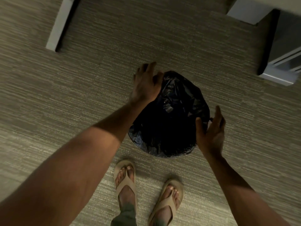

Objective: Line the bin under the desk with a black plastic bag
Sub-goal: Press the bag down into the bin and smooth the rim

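A round bin stands on the carpet just ahead of my feet, wholly covered by a crinkled black plastic bag (pixel 172 111); the bin's own surface is hidden under the bag. My left hand (pixel 146 82) rests on the bag at the bin's far left rim, fingers spread over the plastic. My right hand (pixel 211 131) is at the near right rim, palm turned toward the bag, fingers apart, the thumb touching the plastic. Whether either hand pinches the bag is not clear.
A white desk leg (pixel 60 26) stands at the far left and a white desk panel with a drawer unit (pixel 280 62) at the far right. Striped grey-beige carpet (pixel 81 88) covers the floor. My feet in tan sandals (pixel 125 181) stand close behind the bin.
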Motion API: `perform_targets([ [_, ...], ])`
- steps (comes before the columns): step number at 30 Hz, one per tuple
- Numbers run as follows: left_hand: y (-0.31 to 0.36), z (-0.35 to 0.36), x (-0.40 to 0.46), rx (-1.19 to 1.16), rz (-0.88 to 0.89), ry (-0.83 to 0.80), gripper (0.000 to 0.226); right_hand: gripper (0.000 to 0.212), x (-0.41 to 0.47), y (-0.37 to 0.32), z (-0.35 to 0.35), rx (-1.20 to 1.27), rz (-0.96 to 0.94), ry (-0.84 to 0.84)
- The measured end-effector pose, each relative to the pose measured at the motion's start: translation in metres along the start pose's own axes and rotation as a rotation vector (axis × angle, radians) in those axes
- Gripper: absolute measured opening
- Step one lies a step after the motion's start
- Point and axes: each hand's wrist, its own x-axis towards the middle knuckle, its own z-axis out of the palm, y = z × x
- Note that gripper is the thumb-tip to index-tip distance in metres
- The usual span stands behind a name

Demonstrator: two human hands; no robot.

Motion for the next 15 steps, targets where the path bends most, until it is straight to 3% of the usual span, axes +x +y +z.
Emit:
perform_targets([
  [4,-0.037,-0.027,-0.066,-0.277,-0.445,0.310,0.044,0.049,-0.019,0.006,0.001,0.161,0.290,0.091],
  [6,-0.052,-0.030,-0.105,-0.413,-0.701,0.362,0.040,0.040,-0.029,0.012,0.004,0.249,0.411,0.094],
  [8,-0.059,-0.026,-0.140,-0.540,-0.851,0.315,0.039,0.037,-0.038,0.012,0.011,0.329,0.507,0.080],
  [12,-0.064,-0.015,-0.173,-0.535,-0.863,0.007,0.029,0.033,-0.047,0.008,0.021,0.398,0.573,0.079],
  [15,-0.068,-0.016,-0.175,-0.474,-0.809,-0.059,0.019,0.024,-0.048,0.010,0.025,0.384,0.554,0.075],
])
